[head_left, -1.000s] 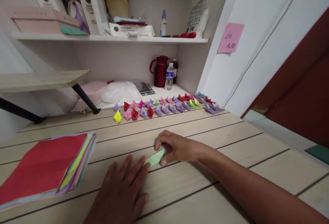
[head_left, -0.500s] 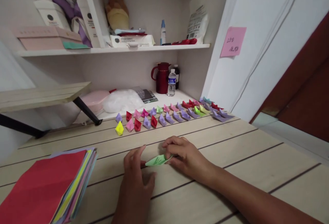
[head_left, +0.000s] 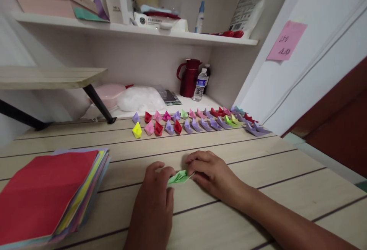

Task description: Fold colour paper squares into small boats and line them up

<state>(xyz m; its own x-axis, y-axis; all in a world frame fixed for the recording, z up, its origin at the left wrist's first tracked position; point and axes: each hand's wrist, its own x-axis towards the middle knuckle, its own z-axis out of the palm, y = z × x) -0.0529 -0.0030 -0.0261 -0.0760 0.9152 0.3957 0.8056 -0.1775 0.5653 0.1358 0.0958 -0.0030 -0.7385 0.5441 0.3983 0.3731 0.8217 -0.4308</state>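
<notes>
A light green folded paper boat is held low over the wooden table, between my two hands. My right hand pinches its right end with thumb and fingers, which hide that tip. At the left end, my left hand has its bent index finger and thumb closed about the other tip; the exact contact is partly hidden. Beyond my hands, two rows of small finished paper boats in purple, red, pink, green and yellow stretch across the table. A yellow boat stands at the near left of these rows.
On the left lies a stack of coloured paper, red sheet on top. Behind it stands a small raised wooden shelf on black legs. A red jug, a water bottle and a white plastic bag are at the back.
My left hand's index finger and thumb have come in to the boat's left tip. My right hand keeps its pinch. The view has tilted down and shifted.
</notes>
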